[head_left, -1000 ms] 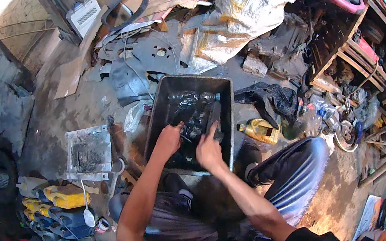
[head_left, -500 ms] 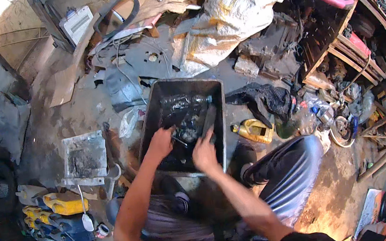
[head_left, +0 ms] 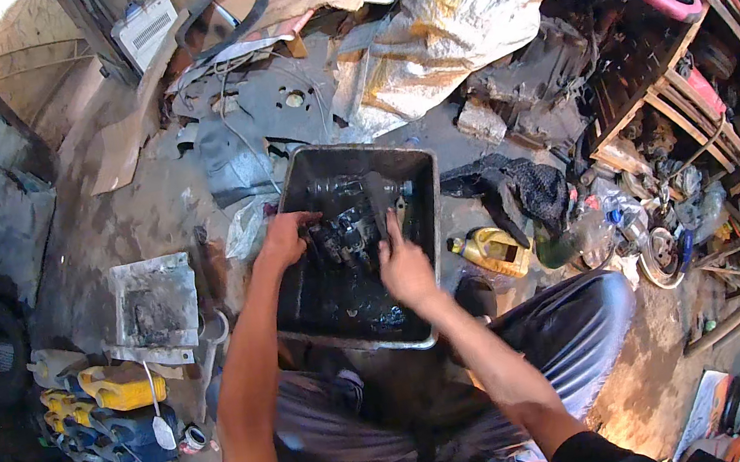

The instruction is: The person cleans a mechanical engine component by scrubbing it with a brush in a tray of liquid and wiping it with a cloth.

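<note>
A black rectangular plastic bin [head_left: 434, 221] stands on the floor between my feet. Inside it are dark, wet liquid, a greasy metal part [head_left: 347, 239] and what looks like a clear plastic bottle [head_left: 334, 186]. My right hand [head_left: 407, 269] is closed around a long, flat, dark tool [head_left: 378, 199], its index finger stretched along it; the tool points toward the bin's far side. At the bin's left side my left hand [head_left: 282, 240] has its fingers curled beside the metal part. What those fingers grip, if anything, is too dark to make out.
Right of the bin lie a yellow oil jug [head_left: 497, 251] and a black mesh cloth [head_left: 528, 191]. A square metal tray [head_left: 153, 309] and several yellow and blue jugs [head_left: 124, 388] sit on the left. Beyond the bin is a white sack [head_left: 454, 29]; a wooden rack [head_left: 660, 108] stands right.
My left hand has moved left and away from me toward the bin's left side. My right hand and the dark tool have shifted away from me. The metal part shows more clearly.
</note>
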Action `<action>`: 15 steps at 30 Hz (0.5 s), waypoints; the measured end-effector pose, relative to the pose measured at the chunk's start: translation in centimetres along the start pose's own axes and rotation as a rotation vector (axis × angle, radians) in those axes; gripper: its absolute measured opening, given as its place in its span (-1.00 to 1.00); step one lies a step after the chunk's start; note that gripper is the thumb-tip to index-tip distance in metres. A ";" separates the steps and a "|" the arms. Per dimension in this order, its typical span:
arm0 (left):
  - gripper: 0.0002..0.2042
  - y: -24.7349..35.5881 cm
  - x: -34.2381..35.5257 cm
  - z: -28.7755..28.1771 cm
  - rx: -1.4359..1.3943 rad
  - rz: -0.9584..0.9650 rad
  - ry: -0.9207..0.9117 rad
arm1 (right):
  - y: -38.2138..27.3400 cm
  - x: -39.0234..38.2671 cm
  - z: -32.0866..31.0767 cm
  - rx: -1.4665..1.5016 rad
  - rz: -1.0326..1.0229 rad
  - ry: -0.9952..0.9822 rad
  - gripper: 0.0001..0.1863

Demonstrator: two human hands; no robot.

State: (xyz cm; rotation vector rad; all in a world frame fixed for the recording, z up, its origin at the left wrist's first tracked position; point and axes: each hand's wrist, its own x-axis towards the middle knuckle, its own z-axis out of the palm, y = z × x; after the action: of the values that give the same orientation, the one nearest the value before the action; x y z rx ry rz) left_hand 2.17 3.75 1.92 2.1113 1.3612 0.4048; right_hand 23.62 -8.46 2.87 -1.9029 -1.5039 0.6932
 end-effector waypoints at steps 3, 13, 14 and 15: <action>-0.44 1.1 -0.6 -1.1 0.135 -0.042 -0.002 | -2.4 -7.1 2.1 -0.155 0.122 -0.064 -0.27; -0.42 1.2 0.1 0.0 0.162 -0.070 -0.022 | 1.7 -4.8 4.3 0.320 0.175 0.017 -0.41; -0.42 0.1 0.3 0.3 0.153 -0.048 -0.007 | 3.5 -3.1 2.6 0.708 0.316 -0.140 -0.43; -0.42 -0.5 0.4 0.1 0.146 -0.022 0.006 | 4.8 -1.8 0.6 1.097 0.459 -0.302 -0.45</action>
State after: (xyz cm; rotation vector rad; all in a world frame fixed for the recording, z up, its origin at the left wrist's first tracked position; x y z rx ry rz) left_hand 2.06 4.27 1.46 2.2118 1.4556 0.3108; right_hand 25.93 -10.96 -1.07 -1.2578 -0.5319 1.6417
